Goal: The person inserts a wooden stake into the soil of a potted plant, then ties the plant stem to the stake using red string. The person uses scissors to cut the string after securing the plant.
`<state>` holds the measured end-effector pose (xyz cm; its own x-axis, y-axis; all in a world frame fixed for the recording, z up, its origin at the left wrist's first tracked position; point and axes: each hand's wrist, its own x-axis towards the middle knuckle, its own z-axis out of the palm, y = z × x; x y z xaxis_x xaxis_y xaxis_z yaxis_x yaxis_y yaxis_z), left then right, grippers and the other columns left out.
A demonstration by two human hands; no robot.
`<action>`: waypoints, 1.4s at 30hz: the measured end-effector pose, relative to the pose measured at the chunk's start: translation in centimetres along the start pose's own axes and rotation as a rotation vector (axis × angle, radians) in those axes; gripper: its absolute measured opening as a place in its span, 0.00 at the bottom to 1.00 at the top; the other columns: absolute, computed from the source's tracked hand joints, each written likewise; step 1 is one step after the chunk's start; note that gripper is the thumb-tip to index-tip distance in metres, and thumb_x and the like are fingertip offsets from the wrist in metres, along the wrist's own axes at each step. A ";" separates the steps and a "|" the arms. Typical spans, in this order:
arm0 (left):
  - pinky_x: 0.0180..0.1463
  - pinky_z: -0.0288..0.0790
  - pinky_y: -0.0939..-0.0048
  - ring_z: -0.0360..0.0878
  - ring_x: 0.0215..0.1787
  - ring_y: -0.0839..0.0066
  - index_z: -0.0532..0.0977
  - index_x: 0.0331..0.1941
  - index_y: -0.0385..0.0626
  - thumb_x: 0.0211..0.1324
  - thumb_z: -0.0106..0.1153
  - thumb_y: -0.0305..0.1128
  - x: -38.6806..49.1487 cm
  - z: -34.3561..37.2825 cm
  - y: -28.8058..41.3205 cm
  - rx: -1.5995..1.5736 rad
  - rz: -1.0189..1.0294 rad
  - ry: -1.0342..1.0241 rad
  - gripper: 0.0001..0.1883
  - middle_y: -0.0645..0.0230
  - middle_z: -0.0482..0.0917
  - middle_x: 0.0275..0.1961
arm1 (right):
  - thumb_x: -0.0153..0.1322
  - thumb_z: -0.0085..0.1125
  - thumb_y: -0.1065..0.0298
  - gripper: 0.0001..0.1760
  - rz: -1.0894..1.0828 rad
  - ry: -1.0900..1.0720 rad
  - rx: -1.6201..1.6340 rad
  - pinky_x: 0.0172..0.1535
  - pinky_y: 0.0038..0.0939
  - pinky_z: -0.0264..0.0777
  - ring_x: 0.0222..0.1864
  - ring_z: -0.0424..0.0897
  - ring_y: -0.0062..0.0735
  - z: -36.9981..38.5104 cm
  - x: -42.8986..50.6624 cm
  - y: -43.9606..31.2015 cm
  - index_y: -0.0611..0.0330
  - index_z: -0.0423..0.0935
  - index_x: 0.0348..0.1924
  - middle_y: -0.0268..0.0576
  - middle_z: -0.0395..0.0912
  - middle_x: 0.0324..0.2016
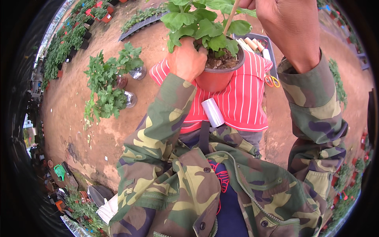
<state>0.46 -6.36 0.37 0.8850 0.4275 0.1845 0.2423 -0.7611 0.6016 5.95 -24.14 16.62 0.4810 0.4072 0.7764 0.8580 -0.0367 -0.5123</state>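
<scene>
A leafy potted plant (204, 26) stands in a reddish-brown plastic pot (217, 78) on red-and-white striped cloth (245, 97) over my lap. My left hand (188, 59) is at the pot's left rim, its fingertips hidden among the lower leaves and stems. Up at the right, my right hand (287, 29) has its fingers at a thin wooden stick (231, 17) that slants down into the foliage. The top edge of the view cuts off those fingertips and the stick's upper end. A roll of shiny plastic film (213, 112) lies on the cloth below the pot.
A grey tray (274, 56) with several rolls and sticks lies beyond the cloth, with orange-and-yellow-handled scissors (271, 81) beside it. Cut leafy shoots (108, 86) stand in clear containers on the soil at left. A dark seedling tray (143, 25) is farther off.
</scene>
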 end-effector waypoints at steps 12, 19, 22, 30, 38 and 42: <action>0.57 0.79 0.45 0.86 0.54 0.40 0.83 0.55 0.41 0.61 0.67 0.41 -1.5 0.9 -1.2 -0.014 0.091 0.109 0.22 0.45 0.88 0.52 | 0.76 0.59 0.81 0.05 0.010 0.128 -0.101 0.30 0.31 0.74 0.24 0.82 0.29 0.6 1.8 1.8 0.66 0.78 0.34 0.44 0.79 0.20; 0.54 0.80 0.47 0.87 0.50 0.41 0.84 0.54 0.40 0.58 0.67 0.36 -1.5 0.7 -1.1 -0.062 0.143 0.093 0.21 0.44 0.88 0.48 | 0.74 0.59 0.81 0.04 0.050 0.122 -0.282 0.30 0.34 0.73 0.22 0.82 0.36 0.6 2.4 0.9 0.67 0.76 0.33 0.50 0.78 0.18; 0.53 0.80 0.47 0.87 0.48 0.41 0.85 0.52 0.40 0.58 0.67 0.35 -1.5 0.8 -1.1 -0.052 0.191 0.159 0.19 0.45 0.88 0.47 | 0.75 0.58 0.82 0.04 0.087 0.117 -0.185 0.29 0.32 0.72 0.21 0.81 0.32 1.0 2.1 -0.5 0.67 0.76 0.34 0.48 0.78 0.18; 0.55 0.79 0.48 0.86 0.50 0.42 0.85 0.50 0.40 0.59 0.66 0.36 -1.6 0.9 -1.3 -0.061 0.141 0.115 0.18 0.46 0.88 0.47 | 0.75 0.56 0.85 0.05 0.214 0.125 -0.028 0.26 0.26 0.72 0.22 0.81 0.23 1.6 1.8 -0.1 0.67 0.75 0.37 0.43 0.81 0.19; 0.56 0.79 0.47 0.86 0.51 0.42 0.86 0.52 0.41 0.60 0.66 0.36 -1.8 0.8 -1.2 -0.009 0.146 0.144 0.18 0.46 0.89 0.48 | 0.76 0.56 0.84 0.04 0.156 0.154 -0.133 0.27 0.27 0.72 0.22 0.82 0.23 1.8 1.8 0.7 0.67 0.76 0.36 0.44 0.80 0.19; 0.56 0.79 0.46 0.86 0.51 0.41 0.85 0.52 0.41 0.60 0.67 0.37 -1.7 0.8 -1.1 -0.028 0.154 0.143 0.19 0.47 0.89 0.48 | 0.75 0.57 0.84 0.05 0.124 0.192 -0.131 0.28 0.28 0.72 0.22 0.82 0.25 2.2 1.8 1.1 0.65 0.76 0.36 0.44 0.79 0.19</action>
<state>-0.99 -6.65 -1.18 0.8445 0.3739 0.3834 0.0957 -0.8098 0.5789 7.34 -21.49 16.66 0.5984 0.2121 0.7726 0.8005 -0.1986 -0.5655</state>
